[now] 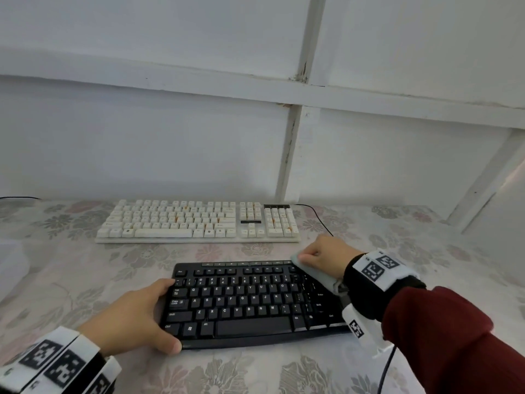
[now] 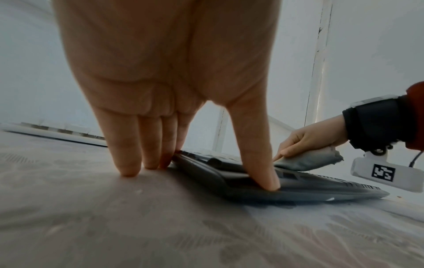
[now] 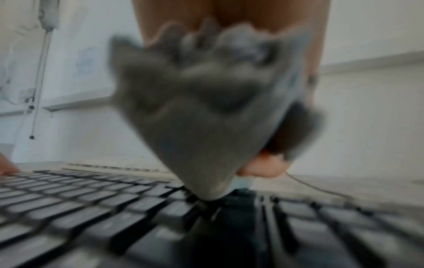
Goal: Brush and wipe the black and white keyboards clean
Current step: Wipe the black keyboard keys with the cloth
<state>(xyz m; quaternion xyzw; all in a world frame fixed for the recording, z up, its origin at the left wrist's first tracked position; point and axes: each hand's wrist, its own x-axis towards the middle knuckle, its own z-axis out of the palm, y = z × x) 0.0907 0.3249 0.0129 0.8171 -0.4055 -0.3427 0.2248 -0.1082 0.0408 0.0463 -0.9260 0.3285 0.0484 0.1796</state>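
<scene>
Black keyboard [image 1: 250, 302]: nearest us, steadied by our left hand [image 1: 136, 317], fingers straight along its left edge. Right hand [image 1: 324, 260] grips cloth [image 1: 318, 273] at far-right corner. Risk: bunched cloth snagging keycaps. White keyboard [image 1: 199, 220] behind.

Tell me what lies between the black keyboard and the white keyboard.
Only bare floral tablecloth between the black keyboard and white keyboard, seen in the head view.

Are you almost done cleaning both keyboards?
Not yet. The right hand is wiping the black keyboard's far right corner with a grey cloth, while the left hand steadies it. The white keyboard behind still shows orange stains. No brush is visible.
</scene>
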